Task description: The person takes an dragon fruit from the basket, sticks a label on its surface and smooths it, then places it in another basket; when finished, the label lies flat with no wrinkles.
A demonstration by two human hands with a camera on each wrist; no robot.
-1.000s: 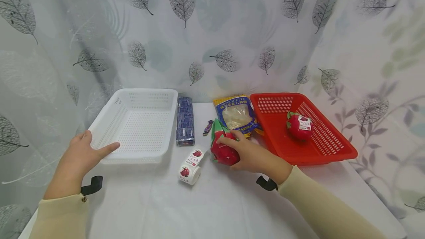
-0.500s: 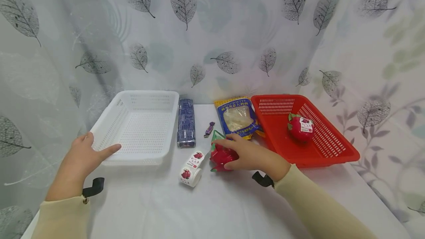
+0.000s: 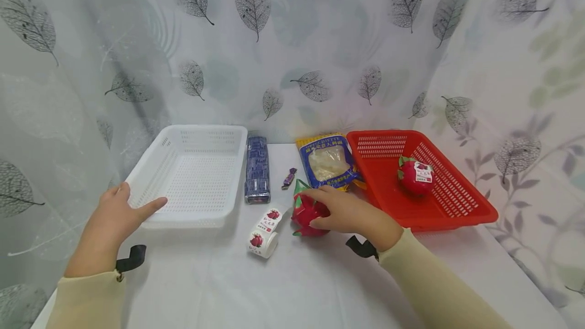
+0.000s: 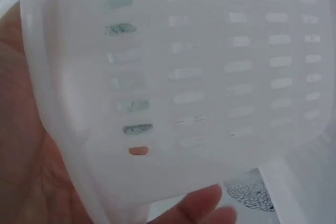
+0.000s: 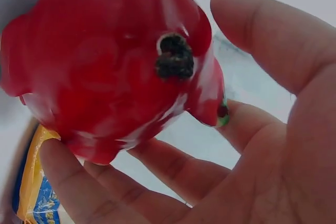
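right hand [image 3: 354, 217] held the red dragon fruit [image 3: 307, 215] on the table [image 3: 205, 278], fingers bent and fairly widely spread about it, thumb near its side; firmness of hold could not be told. left hand [image 3: 107, 222] gripped the near left corner of the white basket [image 3: 196, 176], thumb stretched out. sticker roll [image 3: 263, 240] lay just left of the fruit, wrapped candy [image 3: 289, 178] behind it, second dragon fruit [image 3: 413, 183] inside the red basket [image 3: 388, 204]
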